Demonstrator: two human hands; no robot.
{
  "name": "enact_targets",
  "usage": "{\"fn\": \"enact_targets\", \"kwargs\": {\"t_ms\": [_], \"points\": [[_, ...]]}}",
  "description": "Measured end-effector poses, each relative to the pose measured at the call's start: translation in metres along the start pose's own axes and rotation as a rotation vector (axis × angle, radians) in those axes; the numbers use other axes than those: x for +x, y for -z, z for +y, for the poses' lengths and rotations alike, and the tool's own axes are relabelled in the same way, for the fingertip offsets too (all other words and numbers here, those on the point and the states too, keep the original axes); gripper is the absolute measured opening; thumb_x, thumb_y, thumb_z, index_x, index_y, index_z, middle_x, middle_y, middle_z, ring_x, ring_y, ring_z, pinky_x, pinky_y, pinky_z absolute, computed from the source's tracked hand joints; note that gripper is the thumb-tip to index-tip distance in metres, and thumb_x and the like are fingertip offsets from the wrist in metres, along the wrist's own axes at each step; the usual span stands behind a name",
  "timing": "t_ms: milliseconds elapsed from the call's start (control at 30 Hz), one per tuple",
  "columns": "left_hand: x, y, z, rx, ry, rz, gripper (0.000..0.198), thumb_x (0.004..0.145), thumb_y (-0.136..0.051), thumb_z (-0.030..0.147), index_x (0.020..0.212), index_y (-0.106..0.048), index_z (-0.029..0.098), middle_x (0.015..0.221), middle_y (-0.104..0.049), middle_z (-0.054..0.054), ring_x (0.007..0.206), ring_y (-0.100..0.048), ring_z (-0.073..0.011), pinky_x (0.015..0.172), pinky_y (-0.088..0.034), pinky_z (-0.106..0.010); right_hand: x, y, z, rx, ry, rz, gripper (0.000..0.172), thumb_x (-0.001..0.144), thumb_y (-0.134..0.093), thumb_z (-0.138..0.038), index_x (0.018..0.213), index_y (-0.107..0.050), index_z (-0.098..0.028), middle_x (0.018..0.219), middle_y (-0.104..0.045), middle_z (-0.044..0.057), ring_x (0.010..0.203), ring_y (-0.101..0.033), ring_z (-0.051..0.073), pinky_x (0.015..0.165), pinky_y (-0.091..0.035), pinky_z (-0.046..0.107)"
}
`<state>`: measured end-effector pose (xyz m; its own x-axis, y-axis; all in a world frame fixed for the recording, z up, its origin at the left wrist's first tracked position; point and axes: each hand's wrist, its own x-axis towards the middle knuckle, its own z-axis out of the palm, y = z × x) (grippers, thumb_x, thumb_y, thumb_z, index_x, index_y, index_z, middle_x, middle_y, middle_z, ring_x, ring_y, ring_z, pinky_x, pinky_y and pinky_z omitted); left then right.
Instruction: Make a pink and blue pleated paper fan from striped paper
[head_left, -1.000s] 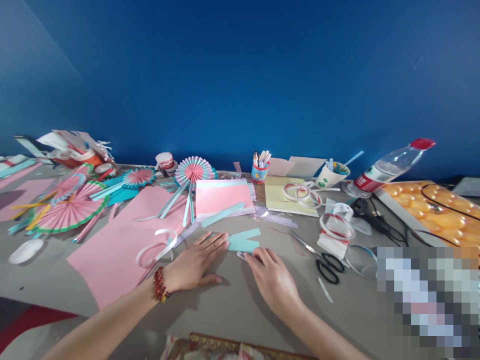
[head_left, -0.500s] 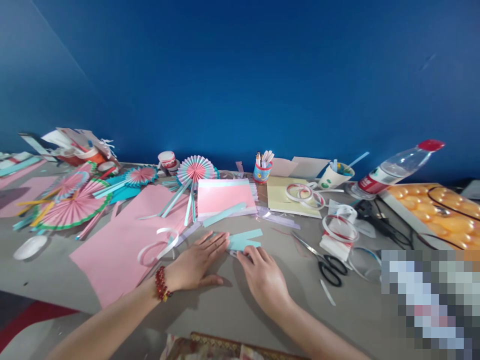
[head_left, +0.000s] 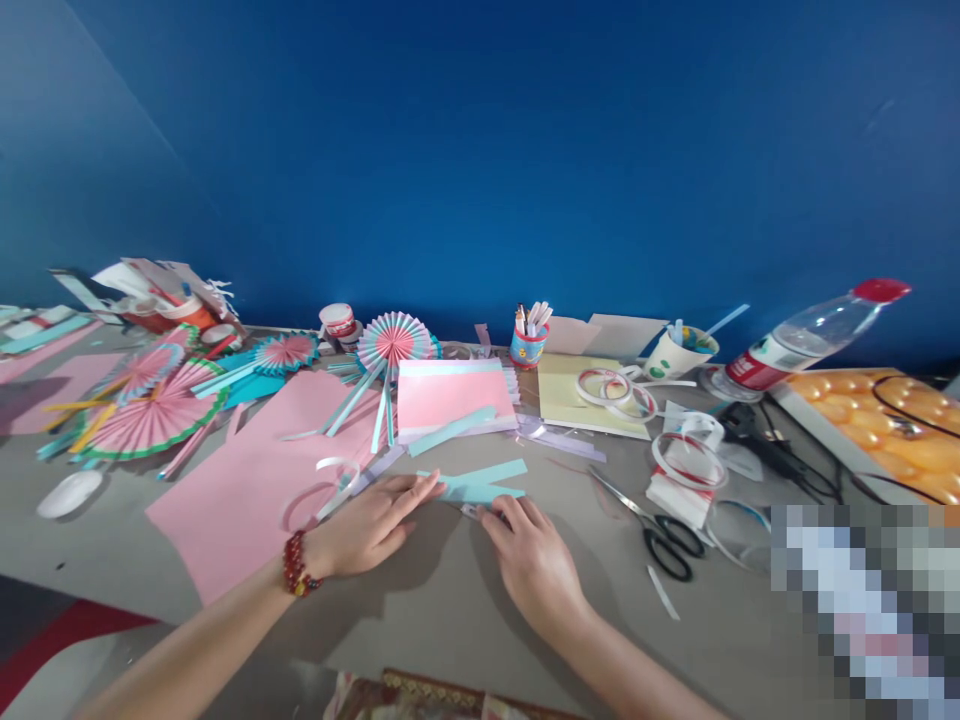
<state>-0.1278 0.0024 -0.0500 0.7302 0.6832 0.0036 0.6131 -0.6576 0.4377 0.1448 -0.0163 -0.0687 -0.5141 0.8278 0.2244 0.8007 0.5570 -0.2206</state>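
My left hand (head_left: 367,527), a red bead bracelet on its wrist, is open with its fingers stretched out. Its fingertips rest at the left end of light blue paper strips (head_left: 484,490), which fan apart to the right. My right hand (head_left: 534,560) is closed, fingers bent down at the lower edge of the strips. A small whitish piece (head_left: 470,511) pokes out by its fingertips; what it is stays hidden. Behind the strips lies a pink paper sheet (head_left: 452,393) with light blue and lilac edges, another light blue strip (head_left: 452,431) across its corner.
Scissors (head_left: 651,522) and tape rolls (head_left: 686,461) lie to the right, before a tilted plastic bottle (head_left: 780,352). Large pink paper (head_left: 225,500), a ring of white tape (head_left: 341,490) and folded paper fans (head_left: 154,410) are on the left. A pen cup (head_left: 529,346) stands behind.
My left hand has slid back to the left and its fingers have drawn closer together, uncovering more of the strips' left end. My right hand has hardly moved.
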Motion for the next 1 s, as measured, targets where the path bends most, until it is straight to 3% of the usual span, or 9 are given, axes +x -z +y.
{"fn": "enact_targets", "kwargs": {"t_ms": [167,433,600,800,933,1000], "points": [[-0.006,0.000,0.001,0.072,-0.046,-0.048,0.073,0.100,-0.038,0.024,0.156,0.009,0.024,0.159,-0.025,-0.005,0.145,-0.027,-0.0234,0.120,-0.026,-0.043,0.002,0.003,-0.004,0.004,-0.015,0.001,0.022,0.090,-0.055,-0.008,0.104,-0.066,-0.022,0.094,-0.061,0.006,0.082,-0.055,0.021,0.074,-0.048,0.033],[-0.006,-0.001,0.000,0.077,-0.053,-0.031,0.070,0.102,-0.034,0.028,0.155,0.011,0.025,0.159,-0.026,-0.007,0.145,-0.028,-0.0229,0.121,-0.024,-0.043,0.004,0.003,-0.007,-0.010,-0.005,-0.006,0.023,0.090,-0.055,-0.008,0.105,-0.066,-0.022,0.093,-0.061,0.006,0.081,-0.055,0.021,0.074,-0.048,0.032],[-0.008,-0.004,0.004,0.063,-0.044,-0.005,0.069,0.102,-0.033,0.024,0.155,0.011,0.026,0.155,-0.036,-0.006,0.143,-0.031,-0.0233,0.119,-0.027,-0.045,0.002,-0.001,0.001,-0.021,0.009,-0.002,0.025,0.088,-0.057,-0.008,0.106,-0.066,-0.022,0.093,-0.061,0.005,0.082,-0.056,0.021,0.072,-0.046,0.032],[-0.004,-0.011,0.003,-0.022,-0.013,0.062,0.057,0.101,-0.030,0.017,0.155,-0.017,0.029,0.136,-0.055,-0.008,0.121,-0.051,-0.0228,0.102,-0.046,-0.040,0.001,0.003,0.022,0.038,0.094,-0.011,0.028,0.093,-0.049,-0.009,0.108,-0.067,-0.024,0.096,-0.063,0.005,0.087,-0.057,0.020,0.073,-0.045,0.029],[0.003,-0.010,-0.007,-0.030,-0.030,0.107,0.043,0.101,-0.028,0.016,0.135,-0.052,0.029,0.137,-0.056,-0.005,0.113,-0.054,-0.0213,0.099,-0.045,-0.039,0.003,0.007,0.026,0.063,0.120,0.002,0.033,0.090,-0.049,-0.005,0.108,-0.068,-0.025,0.094,-0.063,0.005,0.085,-0.057,0.019,0.074,-0.045,0.028],[0.006,-0.008,-0.010,-0.025,-0.036,0.097,0.037,0.102,-0.032,0.020,0.125,-0.060,0.028,0.136,-0.057,-0.004,0.111,-0.054,-0.0210,0.098,-0.044,-0.038,0.003,0.006,0.027,0.063,0.121,0.007,0.032,0.090,-0.049,-0.005,0.107,-0.068,-0.025,0.094,-0.063,0.005,0.085,-0.057,0.019,0.074,-0.045,0.028]]}}
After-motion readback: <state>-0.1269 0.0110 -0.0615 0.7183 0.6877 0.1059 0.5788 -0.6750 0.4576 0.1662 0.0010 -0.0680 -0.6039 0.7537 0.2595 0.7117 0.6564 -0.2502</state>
